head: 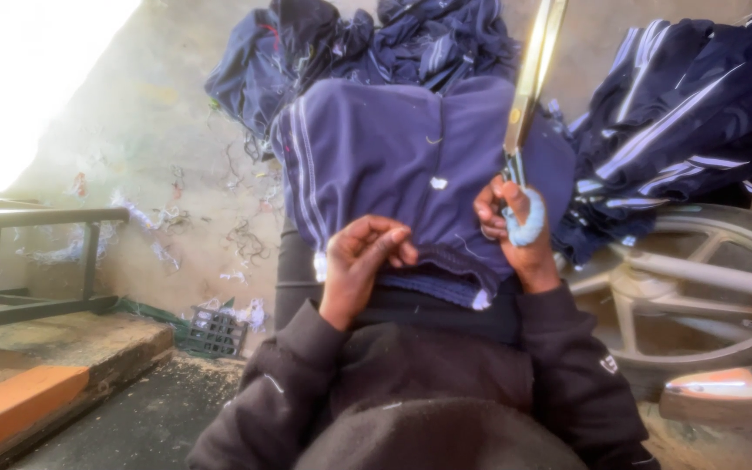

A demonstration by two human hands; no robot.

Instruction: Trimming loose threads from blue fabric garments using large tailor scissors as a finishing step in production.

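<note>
Centre frame, we see a navy blue fabric garment with pale side stripes (393, 165) draped over the person's lap, its hem toward the lower middle. Our left hand (360, 261) pinches that hem, grip closed on the cloth with fingers curled in. Our right hand (515, 231), just right of centre, has its grip closed around the handle of long metal scissors with a brass-toned blade (528, 83) pointing up to the top edge; a light blue wrapping covers the handle loop. We can't tell whether the blades are parted. Piles of dark navy striped garments (689, 113) sit upper right and top centre. A grey metal wheel (707, 287) is at right, a dark metal frame (36, 218) at left, and thread scraps litter the concrete floor (176, 174).
</note>
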